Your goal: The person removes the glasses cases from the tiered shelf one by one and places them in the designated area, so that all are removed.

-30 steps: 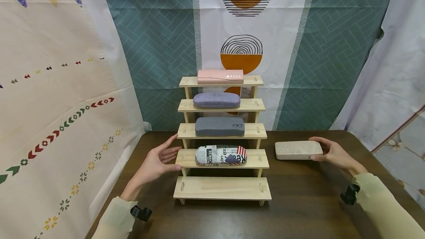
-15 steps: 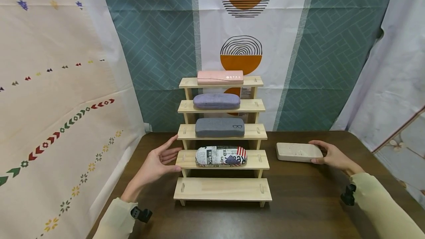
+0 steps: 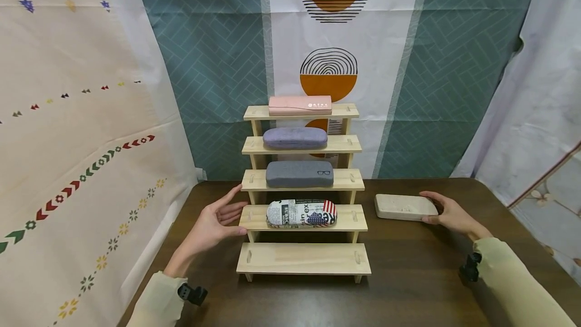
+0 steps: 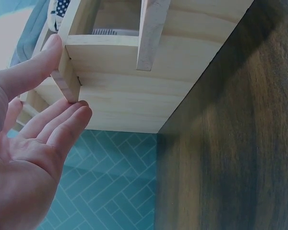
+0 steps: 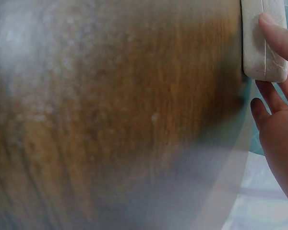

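A beige glasses case (image 3: 404, 207) (image 5: 261, 43) lies flat on the dark table, right of a wooden stepped rack (image 3: 303, 259) (image 4: 134, 96). My right hand (image 3: 447, 211) (image 5: 278, 120) is at the case's right end with one finger resting on it and the other fingers straight, just off its end. My left hand (image 3: 222, 216) (image 4: 43, 120) is flat and open, its fingertips touching the left end of the rack's second-lowest shelf. That shelf holds a newsprint-and-flag case (image 3: 301, 213). Above it sit a grey case (image 3: 299, 174), a purple case (image 3: 295, 138) and a pink case (image 3: 299, 105).
The rack's lowest shelf is bare wood. The brown table (image 3: 408, 266) extends forward and to the right. Patterned cloth hangs close on the left (image 3: 81, 165), behind the rack and on the right (image 3: 535, 130).
The beige case was raised and tilted in my right hand a second ago; it now lies flat on the table with the hand still at its end. My left hand has not moved.
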A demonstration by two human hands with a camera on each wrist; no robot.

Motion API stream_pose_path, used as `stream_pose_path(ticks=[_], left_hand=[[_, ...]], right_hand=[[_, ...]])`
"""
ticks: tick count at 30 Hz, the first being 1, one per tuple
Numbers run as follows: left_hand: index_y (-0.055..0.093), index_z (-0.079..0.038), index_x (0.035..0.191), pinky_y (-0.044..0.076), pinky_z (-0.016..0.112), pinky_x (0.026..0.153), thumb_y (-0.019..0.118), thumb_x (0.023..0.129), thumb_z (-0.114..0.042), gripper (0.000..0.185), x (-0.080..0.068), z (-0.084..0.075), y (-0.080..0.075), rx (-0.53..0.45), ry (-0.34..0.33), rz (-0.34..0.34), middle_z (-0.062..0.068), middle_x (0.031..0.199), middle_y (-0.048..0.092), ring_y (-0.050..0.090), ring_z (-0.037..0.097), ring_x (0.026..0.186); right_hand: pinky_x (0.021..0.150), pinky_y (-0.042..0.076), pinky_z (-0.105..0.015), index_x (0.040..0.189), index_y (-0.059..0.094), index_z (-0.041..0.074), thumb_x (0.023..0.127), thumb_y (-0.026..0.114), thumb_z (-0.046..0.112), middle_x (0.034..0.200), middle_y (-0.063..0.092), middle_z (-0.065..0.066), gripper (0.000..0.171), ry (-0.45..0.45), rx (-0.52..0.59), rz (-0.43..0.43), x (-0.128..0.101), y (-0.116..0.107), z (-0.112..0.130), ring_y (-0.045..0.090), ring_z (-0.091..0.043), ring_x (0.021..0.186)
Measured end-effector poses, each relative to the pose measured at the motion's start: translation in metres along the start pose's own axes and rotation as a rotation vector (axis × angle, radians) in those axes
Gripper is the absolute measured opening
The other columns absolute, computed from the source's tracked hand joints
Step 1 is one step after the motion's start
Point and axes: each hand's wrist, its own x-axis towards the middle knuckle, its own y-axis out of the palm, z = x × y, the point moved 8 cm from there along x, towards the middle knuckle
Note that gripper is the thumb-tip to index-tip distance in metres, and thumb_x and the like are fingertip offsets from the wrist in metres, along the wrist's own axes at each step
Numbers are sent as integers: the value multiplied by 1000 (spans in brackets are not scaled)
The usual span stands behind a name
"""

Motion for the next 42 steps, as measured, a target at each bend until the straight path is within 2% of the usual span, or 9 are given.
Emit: stream_pose_path(ticks=[11,20,26,30,36,42], left_hand=[[36,-23,166,53,37,105,92,76,6,110,0,0,0,3,-7,0,26,146,57,57,41,135],[36,-22,166,53,37,105,92,76,6,110,1,-3,0,-7,-10,3,27,146,57,56,41,135],[36,-21,167,52,41,106,91,76,6,110,0,-2,1,-15,-8,5,26,147,56,56,41,135],[35,-22,167,51,42,106,91,77,6,109,0,-1,0,-10,-6,4,26,147,56,56,41,135],[36,-23,166,52,40,105,92,76,6,110,1,0,0,-13,-14,0,25,147,57,57,39,135],[37,-24,166,53,38,105,92,76,7,110,1,0,0,-12,-13,-2,25,147,57,57,39,135]], right_hand=[[81,46,-15,147,47,-12,83,91,10,132,60,-31,81,31,-27,-23,1,-1,-5,57,-12,105],[84,40,-10,149,47,-11,83,91,12,141,55,-34,83,50,-47,-40,5,-4,-8,54,-21,115],[85,39,-11,152,43,-11,85,88,9,146,50,-36,84,61,-40,-28,10,-4,-9,50,-39,124],[86,40,-12,153,41,-13,86,87,7,148,48,-39,84,67,-39,-32,14,-4,-9,49,-46,128],[86,41,-17,154,39,-14,86,86,6,148,46,-40,85,92,-48,-35,23,-3,-8,50,-49,129],[85,43,-16,154,38,-14,87,85,6,148,46,-41,85,104,-26,-29,30,1,-7,51,-49,129]])
